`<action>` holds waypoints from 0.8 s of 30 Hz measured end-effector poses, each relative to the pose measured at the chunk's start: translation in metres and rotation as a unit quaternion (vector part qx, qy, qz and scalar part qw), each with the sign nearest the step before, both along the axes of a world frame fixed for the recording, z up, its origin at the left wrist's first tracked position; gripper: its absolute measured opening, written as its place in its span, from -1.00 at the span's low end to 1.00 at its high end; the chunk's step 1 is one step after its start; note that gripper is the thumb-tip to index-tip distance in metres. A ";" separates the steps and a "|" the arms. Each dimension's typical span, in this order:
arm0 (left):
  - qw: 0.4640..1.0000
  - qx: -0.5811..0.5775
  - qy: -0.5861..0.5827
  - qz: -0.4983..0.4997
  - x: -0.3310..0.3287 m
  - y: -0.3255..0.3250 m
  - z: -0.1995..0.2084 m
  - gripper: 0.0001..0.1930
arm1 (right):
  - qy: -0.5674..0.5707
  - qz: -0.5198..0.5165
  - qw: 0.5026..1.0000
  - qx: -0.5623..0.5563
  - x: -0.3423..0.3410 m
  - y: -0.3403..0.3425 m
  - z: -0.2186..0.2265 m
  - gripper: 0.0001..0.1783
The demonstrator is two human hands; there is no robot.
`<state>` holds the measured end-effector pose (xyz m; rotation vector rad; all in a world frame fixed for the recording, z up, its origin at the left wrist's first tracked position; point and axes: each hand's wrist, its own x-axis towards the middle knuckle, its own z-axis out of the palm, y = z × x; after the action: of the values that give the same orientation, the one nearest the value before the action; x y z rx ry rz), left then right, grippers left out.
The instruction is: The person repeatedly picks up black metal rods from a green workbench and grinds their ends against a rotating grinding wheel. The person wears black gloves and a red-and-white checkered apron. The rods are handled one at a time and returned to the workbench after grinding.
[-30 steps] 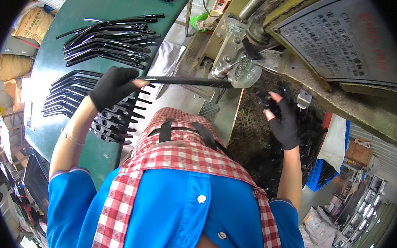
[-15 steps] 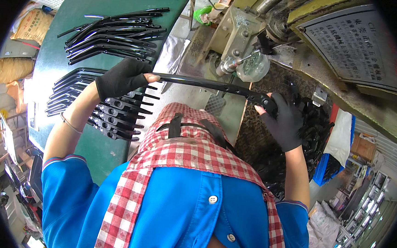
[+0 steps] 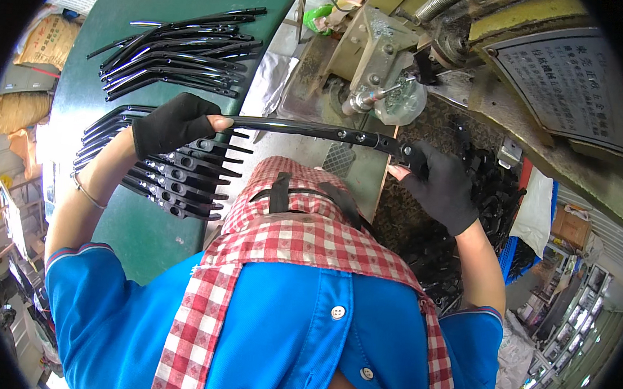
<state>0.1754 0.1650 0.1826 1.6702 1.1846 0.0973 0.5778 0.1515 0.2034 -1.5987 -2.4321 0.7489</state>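
Note:
My left hand point(image 3: 175, 126), in a black fingerless glove, is closed round the left end of a glossy black tube point(image 3: 287, 127). A row of holes shows near the tube's right end, where a black fitting point(image 3: 393, 147) sits on it. My right hand point(image 3: 443, 191), gloved the same way, is closed on that fitting, its thumb below. The tube spans level between both hands, above my checked apron. Beneath my left hand, several bent black tubes with fittings point(image 3: 182, 180) lie side by side on the green table point(image 3: 163, 245); my glove hides part of them.
More black tubes point(image 3: 184, 59) lie heaped farther back on the table. An oily metal machine point(image 3: 387, 44) stands ahead, a clear plastic container point(image 3: 404, 105) by its rod. At right is a large heap of black parts point(image 3: 488, 200), with a blue crate point(image 3: 520, 260) beside it.
Both hands have shifted slightly left with the tube between them. My right hand has slid out towards the fitting's end, so more of the fitting shows.

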 end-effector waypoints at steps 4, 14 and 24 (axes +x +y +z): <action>1.000 0.002 0.000 -0.004 0.007 -0.002 -0.010 -0.56 | -0.049 0.023 0.998 0.019 -0.004 0.002 -0.004 -0.62; 1.000 0.022 -0.017 0.014 0.022 -0.008 -0.017 -0.47 | -0.156 0.012 0.981 0.118 -0.009 0.002 0.008 -0.59; 0.991 0.125 -0.046 0.020 0.031 0.003 -0.022 -0.51 | -0.142 0.006 0.986 0.088 -0.002 0.022 0.014 -0.58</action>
<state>0.2061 0.1676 0.1604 1.8387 1.1734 0.3558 0.5753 0.1738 0.2178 -1.7224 -2.6148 0.3120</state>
